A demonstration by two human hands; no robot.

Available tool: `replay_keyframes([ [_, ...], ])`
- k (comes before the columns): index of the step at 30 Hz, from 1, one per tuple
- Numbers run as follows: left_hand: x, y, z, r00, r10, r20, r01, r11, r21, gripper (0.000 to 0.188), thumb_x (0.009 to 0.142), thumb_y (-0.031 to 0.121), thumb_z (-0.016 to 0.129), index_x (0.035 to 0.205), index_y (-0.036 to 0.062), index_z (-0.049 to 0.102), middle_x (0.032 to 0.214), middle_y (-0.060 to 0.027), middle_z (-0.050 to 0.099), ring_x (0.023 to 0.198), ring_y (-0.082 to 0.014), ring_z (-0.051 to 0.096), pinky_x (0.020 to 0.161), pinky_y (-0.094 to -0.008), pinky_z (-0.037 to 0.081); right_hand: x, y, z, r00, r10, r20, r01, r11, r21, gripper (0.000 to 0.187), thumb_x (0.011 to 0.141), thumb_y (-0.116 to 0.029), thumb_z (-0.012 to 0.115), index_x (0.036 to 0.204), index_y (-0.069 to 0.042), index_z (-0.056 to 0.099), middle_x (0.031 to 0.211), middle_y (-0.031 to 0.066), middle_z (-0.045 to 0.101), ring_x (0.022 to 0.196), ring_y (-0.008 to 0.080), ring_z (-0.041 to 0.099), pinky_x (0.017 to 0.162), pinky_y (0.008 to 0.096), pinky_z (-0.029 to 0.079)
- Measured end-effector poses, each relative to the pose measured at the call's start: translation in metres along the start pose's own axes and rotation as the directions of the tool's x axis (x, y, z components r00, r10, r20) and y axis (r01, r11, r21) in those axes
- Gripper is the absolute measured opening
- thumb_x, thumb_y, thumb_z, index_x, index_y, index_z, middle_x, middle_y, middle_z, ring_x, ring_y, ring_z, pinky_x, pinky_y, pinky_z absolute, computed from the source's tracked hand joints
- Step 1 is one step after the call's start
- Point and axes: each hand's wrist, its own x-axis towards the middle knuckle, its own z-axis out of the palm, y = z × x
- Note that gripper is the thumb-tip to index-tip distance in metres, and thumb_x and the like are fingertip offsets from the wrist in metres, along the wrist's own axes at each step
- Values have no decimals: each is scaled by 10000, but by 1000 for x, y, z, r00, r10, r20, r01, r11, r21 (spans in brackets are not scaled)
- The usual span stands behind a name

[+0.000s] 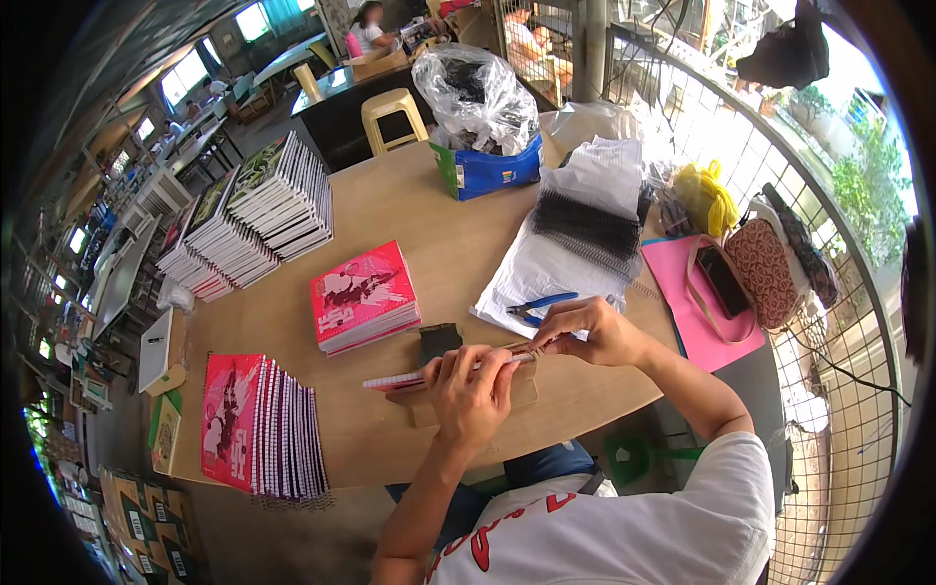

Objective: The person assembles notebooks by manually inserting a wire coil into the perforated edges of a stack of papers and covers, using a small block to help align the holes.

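My left hand (472, 392) is closed round a thin notebook (390, 381), held with its edge up over a small wooden stand (525, 390). At the notebook's right end, the fingers of my right hand (597, 331) are pinched together. What they pinch is too small to make out. Just beyond my right hand lie blue-handled pliers (541, 306) on white paper (509, 283). A dark block (441, 339) sits behind my left hand. Farther back on the paper is a bundle of black wire spirals (590, 229).
A pink notebook stack (366, 297) stands ahead, and a fanned row of bound notebooks (263, 424) lies left. Taller book piles (278, 200) line the far left. A blue box (497, 171) holds clear plastic. Right are a pink folder (702, 327), phone (722, 281) and patterned pouch (765, 273).
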Motion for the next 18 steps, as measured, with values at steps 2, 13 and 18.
replay_keyframes([
  [2,0,-2,3,1000,-5,-23,5,1000,5,91,892,236,736,954,202,680,900,35,618,823,-192,600,814,-387,379,0,-1,1,990,110,83,-115,992,54,235,830,45,736,1050,-35,750,960,112,720,880,252,695,754,361,538],
  [13,2,-1,4,999,-24,-25,25,999,40,108,878,225,749,948,177,681,855,19,615,805,-210,605,788,-387,396,1,2,10,999,-36,-28,31,984,-174,305,895,-225,734,1129,-43,661,907,127,635,821,381,662,689,455,503],
  [18,-1,-3,7,999,-22,-34,23,999,35,122,878,214,747,961,167,670,849,7,611,785,-221,598,781,-395,397,5,-15,18,999,-26,-34,15,953,-302,319,872,-218,751,1127,-54,651,947,130,644,923,361,661,765,451,530],
])
